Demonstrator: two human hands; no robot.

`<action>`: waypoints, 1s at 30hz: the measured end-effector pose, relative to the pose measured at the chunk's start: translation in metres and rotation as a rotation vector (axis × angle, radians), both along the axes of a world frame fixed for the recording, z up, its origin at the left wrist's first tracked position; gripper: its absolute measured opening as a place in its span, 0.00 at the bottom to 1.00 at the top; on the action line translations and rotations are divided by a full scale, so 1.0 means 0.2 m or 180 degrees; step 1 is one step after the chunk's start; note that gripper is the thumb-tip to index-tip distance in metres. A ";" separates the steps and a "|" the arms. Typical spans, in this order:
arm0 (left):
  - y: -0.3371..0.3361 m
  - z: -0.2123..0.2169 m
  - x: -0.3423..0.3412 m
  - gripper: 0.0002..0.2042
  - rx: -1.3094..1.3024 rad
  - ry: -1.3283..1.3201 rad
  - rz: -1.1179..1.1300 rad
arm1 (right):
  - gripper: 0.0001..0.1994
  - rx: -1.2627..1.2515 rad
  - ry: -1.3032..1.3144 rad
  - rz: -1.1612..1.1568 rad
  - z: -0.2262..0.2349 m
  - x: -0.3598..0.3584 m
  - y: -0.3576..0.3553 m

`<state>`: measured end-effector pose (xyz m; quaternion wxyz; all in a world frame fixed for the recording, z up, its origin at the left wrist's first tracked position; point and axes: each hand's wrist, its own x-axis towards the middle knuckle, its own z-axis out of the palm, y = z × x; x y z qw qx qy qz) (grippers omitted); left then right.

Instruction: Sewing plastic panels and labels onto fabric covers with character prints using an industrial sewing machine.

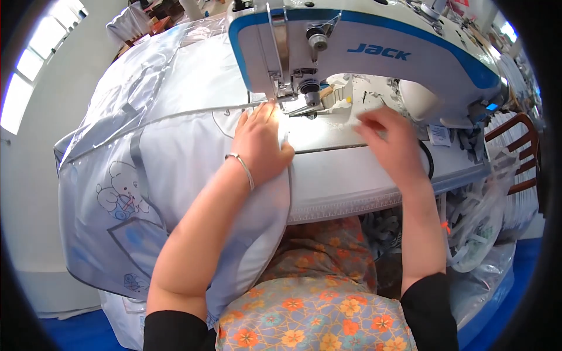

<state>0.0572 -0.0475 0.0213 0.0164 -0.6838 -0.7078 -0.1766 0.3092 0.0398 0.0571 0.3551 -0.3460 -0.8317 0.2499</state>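
A big, soft white padded cover with a clear plastic front and a little bear picture lies across the left side of the sewing table. The left hand lies flat and open on it, pressing it down, fingertips very close to the silver presser foot and needle. They could get poked if they slide nearer. The right hand is blurry, so its grip cannot be told. The heavy cover might drag sideways and make a crooked seam.
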 end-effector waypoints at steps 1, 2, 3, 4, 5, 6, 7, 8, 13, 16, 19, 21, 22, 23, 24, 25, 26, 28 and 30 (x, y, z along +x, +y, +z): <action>0.02 0.00 -0.03 0.30 -0.0083 -0.0124 -0.0105 | 0.09 -0.0086 -0.0203 -0.0339 -0.02 0.10 -0.02; 0.03 -0.01 -0.05 0.29 -0.0077 -0.0235 -0.0174 | 0.09 -0.0066 -0.0188 -0.0426 -0.04 0.21 -0.04; 0.05 0.00 -0.08 0.29 -0.0168 -0.0273 -0.0172 | 0.11 0.0417 -0.0609 -0.0790 -0.06 0.31 -0.06; 0.06 0.00 -0.09 0.29 -0.0232 -0.0349 -0.0263 | 0.12 0.0928 -0.0843 -0.1087 -0.09 0.38 -0.08; 0.07 0.00 -0.11 0.28 -0.0267 -0.0446 -0.0339 | 0.12 0.0965 -0.0890 -0.0995 -0.12 0.44 -0.09; 0.08 0.00 -0.12 0.25 -0.0259 -0.0390 -0.0332 | 0.14 0.0678 -0.0964 -0.1132 -0.14 0.47 -0.10; 0.09 0.00 -0.13 0.25 -0.0192 -0.0416 -0.0295 | 0.16 0.0389 -0.1042 -0.1273 -0.14 0.50 -0.11; 0.10 0.00 -0.14 0.24 -0.0302 -0.0448 -0.0285 | 0.20 0.0384 -0.1194 -0.1160 -0.13 0.51 -0.10; 0.12 -0.03 -0.19 0.21 -0.0117 -0.0403 -0.0190 | 0.27 -0.1608 -0.0372 -0.0609 0.03 0.45 -0.12; 0.10 -0.07 -0.23 0.23 0.0234 -0.0329 -0.0179 | 0.32 -0.3650 0.0627 0.0554 0.05 0.29 -0.24; 0.07 -0.10 -0.25 0.25 -0.0148 -0.0235 -0.0065 | 0.37 -0.4274 0.0792 0.1334 -0.02 0.02 -0.37; 0.06 -0.10 -0.24 0.25 -0.0079 -0.0141 -0.0028 | 0.38 -0.4844 0.0978 0.1067 -0.04 -0.16 -0.38; 0.05 -0.10 -0.24 0.25 -0.0102 -0.0163 -0.0024 | 0.36 -0.4940 0.1011 0.0856 -0.05 -0.25 -0.38; 0.05 -0.09 -0.23 0.25 -0.0093 -0.0180 0.0029 | 0.34 -0.5044 0.1045 0.0653 -0.04 -0.31 -0.37; 0.04 -0.09 -0.22 0.25 -0.0076 -0.0182 0.0096 | 0.33 -0.5033 0.1121 0.0519 -0.04 -0.36 -0.36; 0.04 -0.09 -0.21 0.25 -0.0087 -0.0217 0.0079 | 0.33 -0.5023 0.1194 0.0505 -0.03 -0.41 -0.36; 0.03 -0.09 -0.21 0.25 -0.0078 -0.0193 0.0118 | 0.32 -0.5046 0.1241 0.0488 -0.03 -0.43 -0.35; 0.03 -0.10 -0.19 0.25 -0.0060 -0.0199 0.0176 | 0.30 -0.5035 0.1412 0.0370 -0.03 -0.48 -0.36; 0.03 -0.10 -0.19 0.25 -0.0035 -0.0134 0.0230 | 0.28 -0.4836 0.1482 0.0241 -0.04 -0.53 -0.38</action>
